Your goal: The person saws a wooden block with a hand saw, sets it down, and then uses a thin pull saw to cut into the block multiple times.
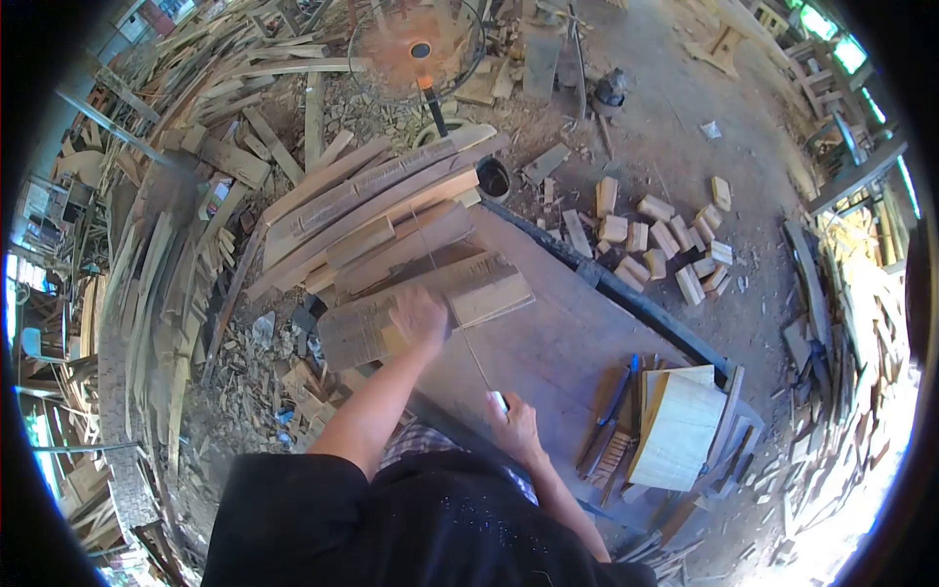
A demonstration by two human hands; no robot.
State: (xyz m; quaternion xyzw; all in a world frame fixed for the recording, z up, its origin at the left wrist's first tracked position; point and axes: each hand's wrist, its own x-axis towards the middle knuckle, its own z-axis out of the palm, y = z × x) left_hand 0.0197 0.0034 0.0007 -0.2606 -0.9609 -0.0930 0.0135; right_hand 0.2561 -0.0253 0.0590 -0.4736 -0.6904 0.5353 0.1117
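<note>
My right hand (516, 427) is closed around a small light-and-dark object that looks like a tape measure (500, 401). A thin straight strip (476, 363) runs from it up and to the left, across the boards on the bench. My left hand (423, 315) is over a wide grey-brown plank (357, 328), close beside the strip; its fingers are smeared by motion. A shorter, paler board (496, 296) lies at the right end of that plank. Beyond it, several long rough boards (377, 191) are stacked side by side at the far end of the bench.
The bench top (548, 342) stretches to the right, carrying pale panels (680, 430) and a blue-handled tool (619, 386). Cut wood blocks (665, 235) lie on the floor at right. A round fan (419, 49) stands ahead. Scrap timber (161, 264) is heaped at left.
</note>
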